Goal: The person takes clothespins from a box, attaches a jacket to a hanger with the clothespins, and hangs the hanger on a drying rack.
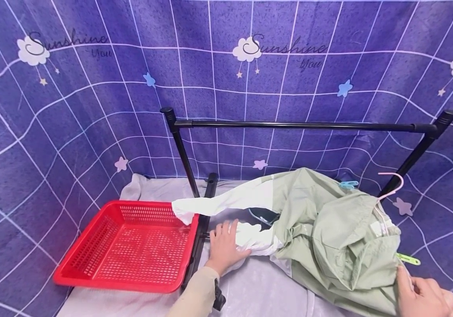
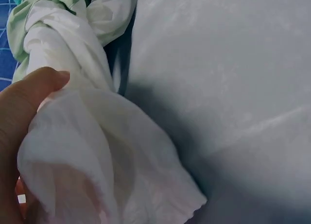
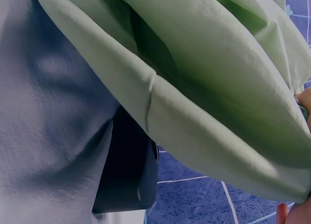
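A light green jacket (image 1: 305,237) with white sleeves lies spread in front of me. One white sleeve (image 1: 246,196) stretches left, its cuff over the red basket's rim. My left hand (image 1: 224,244) holds the other, bunched white sleeve (image 2: 73,122), thumb on top of the cloth in the left wrist view. At the jacket's right lower edge my right hand (image 1: 424,293) pinches the green fabric (image 3: 194,117); most of that hand is out of the right wrist view. A pink hanger (image 1: 396,185) has its hook sticking out of the jacket's upper right part.
A red plastic basket (image 1: 60,275) stands at the left. Behind the jacket rises a black clothes rack (image 1: 290,125). A blue clip (image 1: 348,184) and a green clip (image 1: 408,259) lie at the jacket's edges. A dark item (image 1: 264,215) shows between the sleeves.
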Tool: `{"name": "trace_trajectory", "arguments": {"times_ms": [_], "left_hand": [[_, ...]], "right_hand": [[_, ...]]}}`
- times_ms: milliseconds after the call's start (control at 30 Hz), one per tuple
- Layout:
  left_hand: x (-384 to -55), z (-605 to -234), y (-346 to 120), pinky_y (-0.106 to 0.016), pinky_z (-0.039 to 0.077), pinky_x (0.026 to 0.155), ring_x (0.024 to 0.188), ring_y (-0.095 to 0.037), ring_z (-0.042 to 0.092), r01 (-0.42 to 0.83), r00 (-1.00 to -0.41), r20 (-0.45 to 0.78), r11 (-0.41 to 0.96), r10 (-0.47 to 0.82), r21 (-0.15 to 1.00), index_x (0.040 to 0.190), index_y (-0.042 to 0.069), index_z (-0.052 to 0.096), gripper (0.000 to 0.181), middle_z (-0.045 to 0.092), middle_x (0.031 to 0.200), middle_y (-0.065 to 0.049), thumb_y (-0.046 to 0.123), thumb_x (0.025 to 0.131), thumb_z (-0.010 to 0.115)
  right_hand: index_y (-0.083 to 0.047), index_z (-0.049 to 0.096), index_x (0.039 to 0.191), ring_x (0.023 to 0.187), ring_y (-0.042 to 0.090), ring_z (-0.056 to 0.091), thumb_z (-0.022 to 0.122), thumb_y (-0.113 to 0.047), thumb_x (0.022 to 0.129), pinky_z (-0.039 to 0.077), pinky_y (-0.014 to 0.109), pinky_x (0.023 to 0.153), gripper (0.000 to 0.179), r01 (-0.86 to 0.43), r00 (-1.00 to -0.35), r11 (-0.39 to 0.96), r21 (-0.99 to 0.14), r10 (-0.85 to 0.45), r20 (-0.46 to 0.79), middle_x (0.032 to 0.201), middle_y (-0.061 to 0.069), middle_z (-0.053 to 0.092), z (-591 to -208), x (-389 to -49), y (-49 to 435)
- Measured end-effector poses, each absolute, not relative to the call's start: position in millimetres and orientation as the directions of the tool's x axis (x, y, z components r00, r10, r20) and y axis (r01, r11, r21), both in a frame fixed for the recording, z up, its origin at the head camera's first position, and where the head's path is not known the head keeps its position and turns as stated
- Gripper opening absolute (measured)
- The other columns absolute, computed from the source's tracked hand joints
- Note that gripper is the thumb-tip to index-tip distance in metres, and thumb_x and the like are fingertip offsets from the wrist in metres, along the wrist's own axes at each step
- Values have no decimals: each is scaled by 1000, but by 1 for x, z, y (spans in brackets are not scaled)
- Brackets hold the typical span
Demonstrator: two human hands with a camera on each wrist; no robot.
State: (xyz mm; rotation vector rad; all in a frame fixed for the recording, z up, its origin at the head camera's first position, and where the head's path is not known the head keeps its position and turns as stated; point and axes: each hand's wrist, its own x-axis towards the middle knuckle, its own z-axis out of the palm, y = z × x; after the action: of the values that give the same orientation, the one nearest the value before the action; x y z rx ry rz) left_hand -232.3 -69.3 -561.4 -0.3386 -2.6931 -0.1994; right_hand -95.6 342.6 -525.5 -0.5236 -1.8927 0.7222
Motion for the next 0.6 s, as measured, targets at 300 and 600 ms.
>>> {"name": "trace_trajectory", "arguments": {"times_ms": [300, 600], "left_hand": [[-232, -545, -77, -46, 38, 85, 115, -30, 47, 283, -883, 420, 951, 208, 122, 145, 14, 47, 103, 52, 129, -11, 82, 69, 59], [-237, -522, -89, -53, 35, 91, 123, -36, 44, 240, -889, 429, 960, 158, 142, 145, 14, 47, 82, 50, 135, -17, 68, 85, 54]], "right_hand": [[4, 59, 66, 84, 54, 41, 68, -30, 85, 21, 62, 72, 40, 116, -452, 689, -716, 678, 579, 80, -54, 24, -519, -92, 338], [7, 56, 58, 71, 46, 37, 73, -15, 78, 17, 43, 65, 34, -44, -357, 750, -659, 605, 712, 64, -30, 40, -527, -99, 342]]}}
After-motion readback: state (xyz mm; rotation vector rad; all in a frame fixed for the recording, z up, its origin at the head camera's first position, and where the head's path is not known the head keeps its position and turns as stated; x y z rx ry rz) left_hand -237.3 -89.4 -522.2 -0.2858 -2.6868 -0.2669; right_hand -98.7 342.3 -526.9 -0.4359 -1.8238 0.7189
